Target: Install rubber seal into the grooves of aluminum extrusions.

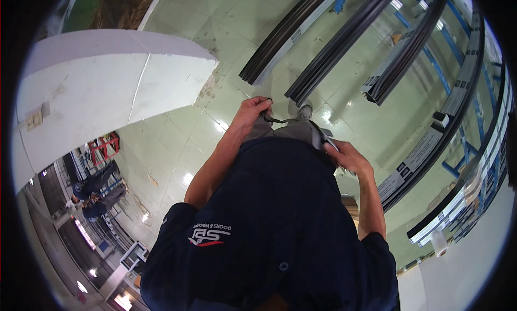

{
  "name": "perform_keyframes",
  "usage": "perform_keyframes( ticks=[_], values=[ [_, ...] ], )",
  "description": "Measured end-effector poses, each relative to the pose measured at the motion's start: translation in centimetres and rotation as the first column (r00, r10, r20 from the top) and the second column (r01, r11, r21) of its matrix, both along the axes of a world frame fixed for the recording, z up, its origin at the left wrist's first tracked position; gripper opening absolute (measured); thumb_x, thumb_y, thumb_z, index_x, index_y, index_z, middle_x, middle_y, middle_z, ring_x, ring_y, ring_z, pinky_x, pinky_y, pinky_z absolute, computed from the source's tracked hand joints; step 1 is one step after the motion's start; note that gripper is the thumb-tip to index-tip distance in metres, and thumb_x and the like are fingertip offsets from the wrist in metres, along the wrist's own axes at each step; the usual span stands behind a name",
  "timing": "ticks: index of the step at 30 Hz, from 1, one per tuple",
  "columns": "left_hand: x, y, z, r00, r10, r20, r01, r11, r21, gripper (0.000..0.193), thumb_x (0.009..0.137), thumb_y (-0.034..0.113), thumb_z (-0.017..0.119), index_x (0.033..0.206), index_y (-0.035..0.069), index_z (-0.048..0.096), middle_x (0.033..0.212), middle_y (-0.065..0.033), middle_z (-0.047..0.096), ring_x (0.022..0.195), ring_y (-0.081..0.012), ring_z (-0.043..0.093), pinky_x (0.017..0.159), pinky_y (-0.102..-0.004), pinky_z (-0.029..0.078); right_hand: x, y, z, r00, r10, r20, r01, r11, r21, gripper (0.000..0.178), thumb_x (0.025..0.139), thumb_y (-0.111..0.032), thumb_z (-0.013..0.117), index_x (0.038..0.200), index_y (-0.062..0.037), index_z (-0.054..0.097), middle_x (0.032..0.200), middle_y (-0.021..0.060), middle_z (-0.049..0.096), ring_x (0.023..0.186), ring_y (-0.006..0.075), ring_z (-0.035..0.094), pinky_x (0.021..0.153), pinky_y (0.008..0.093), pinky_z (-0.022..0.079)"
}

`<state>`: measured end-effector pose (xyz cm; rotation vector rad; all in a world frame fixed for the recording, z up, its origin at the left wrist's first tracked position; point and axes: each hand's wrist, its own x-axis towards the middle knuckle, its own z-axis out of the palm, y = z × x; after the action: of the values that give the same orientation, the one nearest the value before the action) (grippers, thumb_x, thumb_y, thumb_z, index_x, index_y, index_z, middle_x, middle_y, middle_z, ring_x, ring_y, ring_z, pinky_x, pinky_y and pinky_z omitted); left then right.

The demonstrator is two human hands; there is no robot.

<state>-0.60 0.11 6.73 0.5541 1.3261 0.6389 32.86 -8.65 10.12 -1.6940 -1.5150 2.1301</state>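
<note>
A thin, flexible black strip [281, 121] hangs in a shallow curve between my hands, in front of my grey trousers. My left hand [251, 113] is closed, with one end of the strip pinched between thumb and fingers. At the other side my right hand [349, 156] is closed around the strip near my hip. A small pale, shiny piece shows by the right fingers; its kind is too small to make out. Just beyond my hands lie the near ends of dark long profiles [307, 87], apart from both hands.
More long dark profiles [272, 55] lie side by side ahead and to the right, above blue metal racks [452, 42]. A white wall block [113, 85] juts in at the left. Beyond it are a red frame [104, 148] and people in dark clothes [94, 195].
</note>
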Motion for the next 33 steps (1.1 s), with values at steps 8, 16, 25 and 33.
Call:
perform_keyframes(
  ticks=[8,16,25,33],
  values=[
    [-1.4,1.0,-5.1,0.951,-0.310,-0.012,0.310,0.950,-0.038,0.017,0.094,0.017,0.066,0.100,0.001,0.069,0.087,-0.0032,0.068,0.083,-0.0117,0.062,0.078,-0.0269,0.047,2.5,-19.8,-10.1,0.841,-0.504,-0.195,0.463,0.858,-0.223,0.042,0.091,-0.031,0.065,0.125,-0.0070,0.063,0.087,0.0151,0.070,0.077,0.0287,0.065,0.075,0.0394,0.051],
    [-3.1,3.1,-6.5,0.815,-0.574,0.080,0.574,0.818,0.034,0.019,0.094,0.018,0.066,0.101,0.001,0.070,0.089,-0.0040,0.070,0.085,-0.0120,0.063,0.083,-0.0278,0.049,-8.5,-13.9,-3.2,0.893,-0.352,0.280,0.283,0.923,0.259,0.049,0.079,-0.024,0.073,0.126,-0.0161,0.064,0.079,0.0158,0.068,0.077,0.0362,0.066,0.072,0.0440,0.052],
    [-7.9,6.7,-7.0,0.440,-0.886,0.148,0.878,0.459,0.139,0.021,0.095,0.018,0.063,0.101,-0.001,0.069,0.091,-0.0025,0.069,0.087,-0.0112,0.060,0.084,-0.0268,0.046,-22.9,-15.6,-5.9,0.797,-0.499,0.340,0.493,0.863,0.111,0.028,0.080,-0.026,0.077,0.098,-0.0051,0.072,0.085,0.0101,0.072,0.077,0.0238,0.067,0.072,0.0365,0.052],
    [-11.3,7.7,-7.0,0.329,-0.898,0.292,0.931,0.360,0.060,0.019,0.097,0.019,0.062,0.104,0.001,0.068,0.094,-0.0041,0.070,0.090,-0.0117,0.062,0.085,-0.0264,0.046,-35.7,-16.2,-9.3,0.602,-0.765,0.230,0.798,0.580,-0.161,0.035,0.086,-0.031,0.070,0.099,0.0007,0.066,0.081,0.0035,0.066,0.066,0.0139,0.059,0.062,0.0289,0.046]
  ],
)
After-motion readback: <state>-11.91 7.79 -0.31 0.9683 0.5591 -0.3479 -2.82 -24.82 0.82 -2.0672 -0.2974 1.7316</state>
